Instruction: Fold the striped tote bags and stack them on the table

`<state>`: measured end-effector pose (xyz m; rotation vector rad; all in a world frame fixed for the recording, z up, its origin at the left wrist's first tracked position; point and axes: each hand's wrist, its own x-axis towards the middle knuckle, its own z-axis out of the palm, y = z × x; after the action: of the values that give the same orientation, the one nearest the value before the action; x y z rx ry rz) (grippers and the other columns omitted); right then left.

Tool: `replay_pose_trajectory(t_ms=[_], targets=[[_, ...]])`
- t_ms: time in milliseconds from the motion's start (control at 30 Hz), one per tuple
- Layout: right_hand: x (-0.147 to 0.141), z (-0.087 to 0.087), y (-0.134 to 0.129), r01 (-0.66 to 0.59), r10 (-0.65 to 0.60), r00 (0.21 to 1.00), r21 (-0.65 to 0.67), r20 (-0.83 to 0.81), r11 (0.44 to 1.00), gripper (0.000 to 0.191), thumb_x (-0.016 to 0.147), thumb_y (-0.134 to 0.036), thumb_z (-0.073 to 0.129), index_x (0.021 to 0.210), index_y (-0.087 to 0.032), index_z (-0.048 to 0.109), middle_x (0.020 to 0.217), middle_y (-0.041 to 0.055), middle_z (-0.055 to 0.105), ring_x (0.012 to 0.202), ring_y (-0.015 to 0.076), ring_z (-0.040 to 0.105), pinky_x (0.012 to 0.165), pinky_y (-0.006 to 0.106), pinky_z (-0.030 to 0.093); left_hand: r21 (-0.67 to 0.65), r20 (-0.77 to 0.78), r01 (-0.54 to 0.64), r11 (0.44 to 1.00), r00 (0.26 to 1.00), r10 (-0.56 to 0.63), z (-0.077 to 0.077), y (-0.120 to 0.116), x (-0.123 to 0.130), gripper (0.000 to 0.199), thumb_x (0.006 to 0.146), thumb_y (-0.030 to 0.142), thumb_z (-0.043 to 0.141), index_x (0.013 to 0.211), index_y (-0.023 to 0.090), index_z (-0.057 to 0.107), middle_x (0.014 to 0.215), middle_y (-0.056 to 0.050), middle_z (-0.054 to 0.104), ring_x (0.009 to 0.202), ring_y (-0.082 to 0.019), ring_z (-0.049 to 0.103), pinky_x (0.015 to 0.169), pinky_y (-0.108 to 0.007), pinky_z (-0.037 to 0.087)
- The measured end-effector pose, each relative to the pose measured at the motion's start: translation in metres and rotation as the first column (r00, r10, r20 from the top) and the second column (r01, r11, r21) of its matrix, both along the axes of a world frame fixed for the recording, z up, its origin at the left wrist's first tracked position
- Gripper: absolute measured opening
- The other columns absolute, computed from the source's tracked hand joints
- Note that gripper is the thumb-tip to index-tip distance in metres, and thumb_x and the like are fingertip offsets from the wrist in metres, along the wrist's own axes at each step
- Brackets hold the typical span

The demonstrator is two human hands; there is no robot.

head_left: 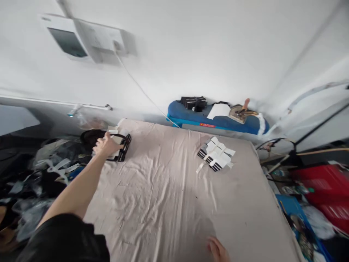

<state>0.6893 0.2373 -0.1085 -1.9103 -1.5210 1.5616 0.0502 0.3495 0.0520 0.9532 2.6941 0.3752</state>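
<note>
In the head view, your left hand [105, 145] is at the far left corner of the table, over a dark-edged pile [124, 151] topped with pale pieces. Your arm is stretched long, seemingly because the pile lies so far off. The fingers are spread, the thumb out to the right across the pile; you cannot tell from here whether they grip it or only rest on it.

Your right hand [217, 249] is low over the near part of the cloth [177, 193], partly cut off by the frame. Its fingers are bent and close together; nothing shows in them, but the palm is hidden, so you cannot tell whether it holds anything.

A striped bundle [216, 154] lies tilted on the right of the cloth, pale strips across it, perhaps to keep its layers together. Behind the table, against the wall, a blue board [174, 112] bears a black stack [191, 103], a white sheet [218, 111] and a tool with a wooden handle [246, 104].
</note>
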Motion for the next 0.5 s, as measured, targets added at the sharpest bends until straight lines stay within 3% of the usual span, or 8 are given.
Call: replay_pose_trajectory(t_ms=[100,167,233,333,400,433,500], targets=[[-0.02,0.006,0.006,0.026,-0.016,0.989,0.071,-0.148,0.997,0.068,0.073,-0.082,0.058,0.098,-0.022,0.078,0.092,0.0135,0.078,0.091,0.0323,0.074,0.091,0.043,0.056,-0.081,-0.063,0.037,0.996,0.997,-0.042,0.007,-0.011,0.02,0.1,0.089,0.066,0.055,0.157,0.008,0.012,0.155,-0.033,0.035,0.138,-0.047,0.045,0.104,-0.058,0.043],[-0.04,0.01,0.01,0.099,-0.079,0.954,0.057,-0.29,0.993,0.064,0.076,-0.08,0.061,0.096,-0.021,0.077,0.09,0.012,0.076,0.089,0.0302,0.072,0.089,0.044,0.055,-0.131,-0.136,0.127,0.983,0.98,-0.144,0.011,-0.017,0.047,0.094,0.091,0.058,0.056,0.162,0.018,0.007,0.154,-0.027,0.04,0.135,-0.044,0.052,0.102,-0.052,0.047],[-0.066,0.013,0.014,0.219,-0.222,0.854,-0.064,-0.47,0.974,0.06,0.076,-0.077,0.065,0.097,-0.021,0.076,0.093,0.0112,0.076,0.09,0.0286,0.071,0.087,0.043,0.055,-0.141,-0.197,0.318,0.938,0.919,-0.341,0.019,-0.025,0.091,0.097,0.089,0.052,0.06,0.163,0.021,0.006,0.151,-0.023,0.046,0.127,-0.04,0.06,0.1,-0.047,0.048],[-0.103,0.019,0.019,0.324,-0.5,0.554,-0.381,-0.665,0.866,0.061,0.075,-0.072,0.067,0.112,-0.023,0.072,0.114,0.0117,0.075,0.103,0.0273,0.071,0.09,0.043,0.054,-0.071,-0.083,0.669,0.739,0.735,-0.673,0.034,-0.04,0.191,0.106,0.077,0.047,0.07,0.163,0.025,0.013,0.15,-0.015,0.051,0.121,-0.036,0.065,0.101,-0.043,0.049],[-0.118,0.022,0.019,0.326,-0.574,0.405,-0.475,-0.712,0.818,0.062,0.077,-0.073,0.063,0.117,-0.026,0.07,0.121,0.0103,0.073,0.11,0.0282,0.069,0.093,0.046,0.054,0.044,0.057,0.844,0.535,0.533,-0.844,0.04,-0.052,0.268,0.104,0.073,0.042,0.071,0.163,0.028,0.019,0.149,-0.012,0.053,0.129,-0.034,0.06,0.108,-0.042,0.047],[-0.119,0.024,0.018,0.341,-0.575,0.378,-0.468,-0.726,0.815,0.061,0.077,-0.073,0.06,0.117,-0.027,0.071,0.12,0.0096,0.074,0.112,0.0297,0.068,0.092,0.048,0.055,0.095,0.116,0.891,0.445,0.434,-0.894,0.04,-0.058,0.305,0.104,0.073,0.043,0.072,0.162,0.03,0.022,0.149,-0.012,0.054,0.13,-0.034,0.06,0.109,-0.042,0.047],[-0.109,0.026,0.011,0.441,-0.565,0.406,-0.388,-0.719,0.81,0.061,0.076,-0.073,0.058,0.115,-0.029,0.073,0.112,0.0099,0.076,0.113,0.0346,0.068,0.09,0.051,0.055,0.106,0.218,0.958,0.268,0.241,-0.946,0.038,-0.064,0.368,0.112,0.064,0.047,0.079,0.162,0.029,0.029,0.144,-0.016,0.057,0.128,-0.038,0.059,0.109,-0.046,0.048]])
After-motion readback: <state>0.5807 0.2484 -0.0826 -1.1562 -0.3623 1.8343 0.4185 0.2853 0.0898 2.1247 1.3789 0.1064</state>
